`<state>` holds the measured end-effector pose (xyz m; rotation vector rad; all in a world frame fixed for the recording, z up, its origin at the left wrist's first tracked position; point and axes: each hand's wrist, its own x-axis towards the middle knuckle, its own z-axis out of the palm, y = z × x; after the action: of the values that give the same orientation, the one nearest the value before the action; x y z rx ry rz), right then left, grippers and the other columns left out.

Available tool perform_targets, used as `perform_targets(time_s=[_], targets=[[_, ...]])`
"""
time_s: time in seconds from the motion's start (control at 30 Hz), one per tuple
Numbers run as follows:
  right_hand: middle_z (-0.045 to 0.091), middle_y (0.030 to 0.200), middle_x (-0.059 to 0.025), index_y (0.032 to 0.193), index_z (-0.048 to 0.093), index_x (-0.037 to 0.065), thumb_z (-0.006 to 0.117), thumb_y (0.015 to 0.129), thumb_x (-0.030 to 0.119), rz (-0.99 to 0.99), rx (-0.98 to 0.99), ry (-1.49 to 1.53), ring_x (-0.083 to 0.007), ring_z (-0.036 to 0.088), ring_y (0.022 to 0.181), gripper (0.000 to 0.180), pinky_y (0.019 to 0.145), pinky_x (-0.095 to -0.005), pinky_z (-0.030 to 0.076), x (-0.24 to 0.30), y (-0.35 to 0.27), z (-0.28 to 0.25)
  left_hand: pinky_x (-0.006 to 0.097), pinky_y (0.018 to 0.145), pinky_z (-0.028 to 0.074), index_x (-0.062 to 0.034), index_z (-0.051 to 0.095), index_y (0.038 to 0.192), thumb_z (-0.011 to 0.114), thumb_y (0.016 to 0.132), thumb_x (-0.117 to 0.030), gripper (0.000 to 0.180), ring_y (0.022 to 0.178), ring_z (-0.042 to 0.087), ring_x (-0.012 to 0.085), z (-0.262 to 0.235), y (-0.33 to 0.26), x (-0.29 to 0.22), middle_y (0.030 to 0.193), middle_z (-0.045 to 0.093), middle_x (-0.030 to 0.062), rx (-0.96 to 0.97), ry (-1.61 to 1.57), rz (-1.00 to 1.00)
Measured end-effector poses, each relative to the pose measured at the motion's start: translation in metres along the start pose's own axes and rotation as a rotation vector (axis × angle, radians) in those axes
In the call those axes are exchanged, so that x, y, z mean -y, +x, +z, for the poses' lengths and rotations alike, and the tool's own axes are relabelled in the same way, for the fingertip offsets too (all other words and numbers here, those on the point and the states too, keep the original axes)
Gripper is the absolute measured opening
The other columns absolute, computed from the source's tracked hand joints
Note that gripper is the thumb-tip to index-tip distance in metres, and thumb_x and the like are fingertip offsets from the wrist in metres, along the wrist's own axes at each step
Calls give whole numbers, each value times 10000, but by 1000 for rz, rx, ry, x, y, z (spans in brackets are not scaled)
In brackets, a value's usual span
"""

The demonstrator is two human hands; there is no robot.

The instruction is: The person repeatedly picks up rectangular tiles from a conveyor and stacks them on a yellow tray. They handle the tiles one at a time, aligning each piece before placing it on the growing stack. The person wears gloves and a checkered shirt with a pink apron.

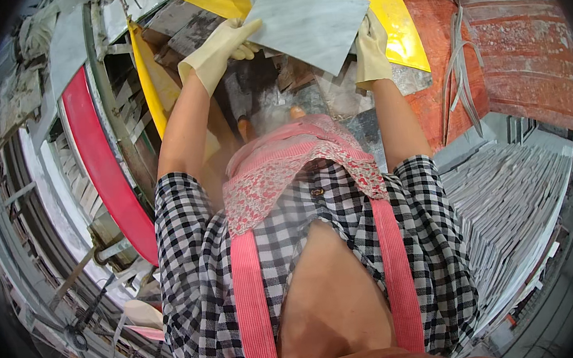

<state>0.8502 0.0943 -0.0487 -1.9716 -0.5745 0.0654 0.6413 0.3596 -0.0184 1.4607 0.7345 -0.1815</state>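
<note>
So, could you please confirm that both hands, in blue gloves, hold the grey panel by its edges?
Not quite: the head view shows pale cream gloves, not blue ones. The left hand and right hand do hold the grey panel by its edges.

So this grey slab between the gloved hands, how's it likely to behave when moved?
The grey slab is probably stiff: its face looks flat between the left hand and right hand, with no visible sag. Its pointed near corner could chip. The smooth-looking surface may be slippery.
</note>
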Motion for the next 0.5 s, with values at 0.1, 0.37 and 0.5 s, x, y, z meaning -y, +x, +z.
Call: perform_targets(time_s=[0.1,0.37,0.5], targets=[[653,1301,-113,1365,588,-20,450,1087,149,-25,57,51,-195,602,1198,353,1026,-289,456,8,-2,-3,203,422,329,-12,641,1127,690,961,-436,458,500,547,77,1,-5,-15,760,673,93,22,45,-57],[642,1317,-197,1329,598,3,455,1047,187,-67,6,-35,-350,595,1246,365,1081,-385,445,20,-5,-6,220,372,302,-54,678,956,678,987,-338,286,401,490,74,-3,-18,-22,639,677,43,31,-159,19],[640,1345,-178,1355,593,9,468,1047,189,-44,-3,-57,-322,593,1270,377,1092,-377,440,22,-3,-9,200,368,353,-45,662,946,668,994,-307,266,406,538,86,11,-28,-15,652,693,72,18,-383,125]])
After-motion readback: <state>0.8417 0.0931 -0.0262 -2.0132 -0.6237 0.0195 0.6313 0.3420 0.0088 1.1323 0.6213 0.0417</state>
